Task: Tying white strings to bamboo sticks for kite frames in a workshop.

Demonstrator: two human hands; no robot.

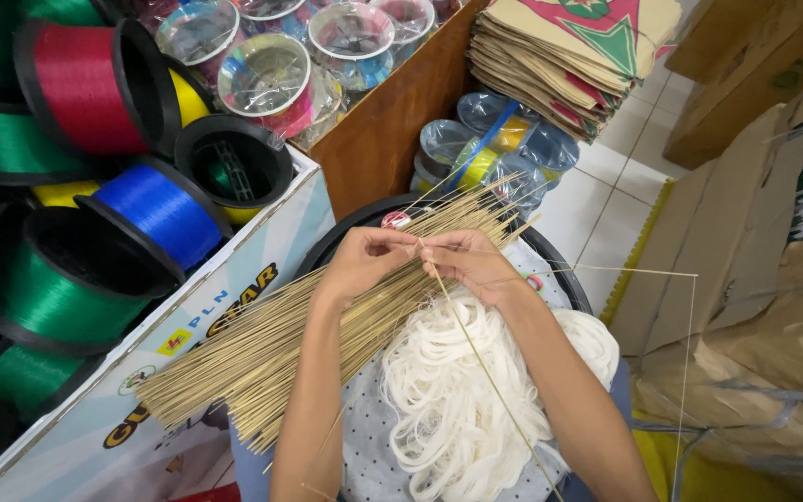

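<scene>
White floor tiles [597, 200] run off toward 1 o'clock, and cardboard [745, 232] leans in at 3 o'clock. I see both hands meeting dead centre over a long bundle of thin bamboo sticks [271, 344] that fans from 7 o'clock up toward 1. My left hand [364, 260] is pinched shut on the sticks near their upper end, and my right hand [471, 260] is pinched too — its fingertips grip a single thin stick [490, 372] that slants down to 5 o'clock. Fingertips nearly touch. Just below the wrists lies a heap of white string [457, 390] on a dotted cloth [364, 437]. At 9 o'clock — big spools of thread [141, 209], red, blue, green, yellow, in a box [225, 307]. Folded paper kites [569, 56] stack at 12.
</scene>
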